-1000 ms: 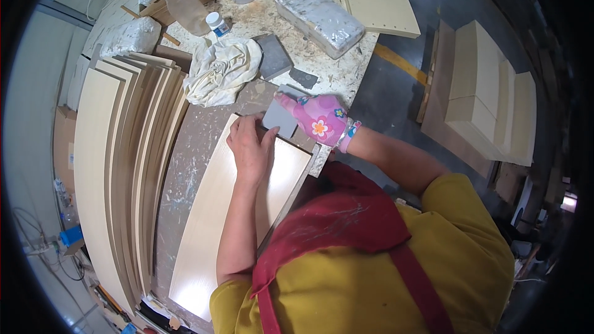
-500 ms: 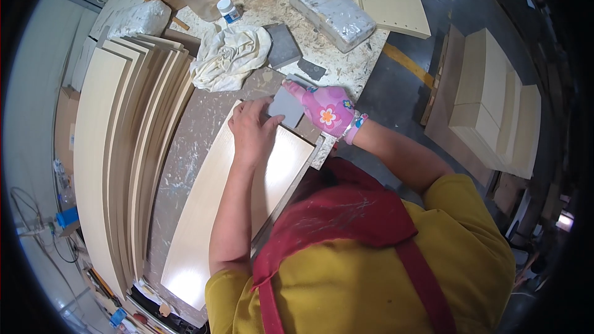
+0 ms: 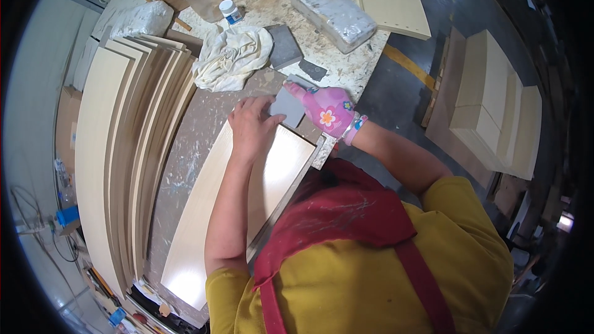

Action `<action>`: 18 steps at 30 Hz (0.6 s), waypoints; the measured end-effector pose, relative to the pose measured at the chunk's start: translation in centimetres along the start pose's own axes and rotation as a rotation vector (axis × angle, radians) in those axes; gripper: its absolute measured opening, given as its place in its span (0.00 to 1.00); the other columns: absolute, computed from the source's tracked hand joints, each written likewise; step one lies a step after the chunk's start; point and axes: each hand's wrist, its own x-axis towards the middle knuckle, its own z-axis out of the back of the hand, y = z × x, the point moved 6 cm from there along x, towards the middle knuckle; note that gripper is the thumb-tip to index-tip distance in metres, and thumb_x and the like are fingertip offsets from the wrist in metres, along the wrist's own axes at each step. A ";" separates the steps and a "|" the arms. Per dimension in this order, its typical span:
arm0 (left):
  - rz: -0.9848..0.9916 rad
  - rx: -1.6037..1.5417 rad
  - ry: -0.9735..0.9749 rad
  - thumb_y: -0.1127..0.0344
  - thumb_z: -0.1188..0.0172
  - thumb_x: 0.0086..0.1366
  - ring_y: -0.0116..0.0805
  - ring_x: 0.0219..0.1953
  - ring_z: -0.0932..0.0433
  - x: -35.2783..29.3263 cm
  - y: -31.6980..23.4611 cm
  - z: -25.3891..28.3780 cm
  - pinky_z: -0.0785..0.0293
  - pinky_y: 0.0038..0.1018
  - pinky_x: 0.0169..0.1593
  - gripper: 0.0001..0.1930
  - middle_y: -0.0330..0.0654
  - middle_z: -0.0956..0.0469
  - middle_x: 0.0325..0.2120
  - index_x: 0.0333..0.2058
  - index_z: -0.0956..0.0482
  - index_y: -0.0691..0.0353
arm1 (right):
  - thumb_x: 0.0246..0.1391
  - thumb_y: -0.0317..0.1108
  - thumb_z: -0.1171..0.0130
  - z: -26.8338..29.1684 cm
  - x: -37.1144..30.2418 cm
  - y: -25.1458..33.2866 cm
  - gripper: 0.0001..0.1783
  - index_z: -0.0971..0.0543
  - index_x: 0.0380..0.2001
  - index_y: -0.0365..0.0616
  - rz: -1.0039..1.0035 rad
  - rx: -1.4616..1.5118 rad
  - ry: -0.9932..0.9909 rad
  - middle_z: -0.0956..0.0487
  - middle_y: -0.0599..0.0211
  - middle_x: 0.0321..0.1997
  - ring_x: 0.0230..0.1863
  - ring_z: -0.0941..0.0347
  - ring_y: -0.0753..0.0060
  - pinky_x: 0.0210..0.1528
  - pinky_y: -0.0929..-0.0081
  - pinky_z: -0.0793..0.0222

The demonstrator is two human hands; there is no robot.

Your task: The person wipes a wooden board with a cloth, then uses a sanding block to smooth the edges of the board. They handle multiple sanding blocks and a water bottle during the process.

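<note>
A pale, smooth wooden board [image 3: 204, 222] lies lengthwise on the bench in front of me, light glaring off its face. My left hand [image 3: 252, 120], bare, is at the board's far end, its fingers bent over the edge and its thumb by a grey sanding sheet [image 3: 287, 108]. In a pink flowered glove, my right hand [image 3: 328, 110] grips that sheet just beyond the board's end, forefinger stretched along it. The glove hides part of the sheet. Whether the sheet touches the board's end edge, I cannot tell.
Several curved boards [image 3: 102, 167] stand on edge at the left. Beyond my hands are a crumpled white cloth [image 3: 232, 58], a dark grey block [image 3: 285, 47], a plastic-wrapped block [image 3: 333, 15] and a small white bottle [image 3: 229, 11]. Stacked panels [image 3: 489, 105] sit at the right.
The view has shifted very slightly. My hands, the sheet and the board keep almost the same places.
</note>
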 end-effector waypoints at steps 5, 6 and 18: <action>0.012 0.006 0.009 0.61 0.30 0.45 0.41 0.44 0.30 0.0 -0.5 0.2 0.41 0.40 0.49 0.20 0.37 0.23 0.33 0.39 0.22 0.54 | 0.51 0.30 0.51 0.0 -0.3 0.8 0.33 0.41 0.63 0.49 0.071 -0.105 -0.023 0.21 0.59 0.29 0.24 0.23 0.58 0.23 0.64 0.29; 0.012 -0.010 0.008 0.61 0.30 0.45 0.41 0.44 0.30 0.1 -0.6 0.2 0.41 0.39 0.49 0.20 0.37 0.23 0.33 0.39 0.22 0.54 | 0.51 0.31 0.50 0.3 -0.3 0.7 0.30 0.37 0.60 0.45 0.094 -0.086 -0.060 0.22 0.59 0.25 0.24 0.23 0.58 0.23 0.64 0.29; -0.050 0.089 -0.010 0.60 0.32 0.48 0.41 0.44 0.29 0.1 -1.1 0.2 0.40 0.38 0.49 0.20 0.38 0.24 0.37 0.41 0.22 0.57 | 0.52 0.30 0.51 -0.8 0.1 1.0 0.28 0.37 0.57 0.36 0.114 -0.084 -0.047 0.21 0.56 0.27 0.26 0.23 0.57 0.25 0.64 0.28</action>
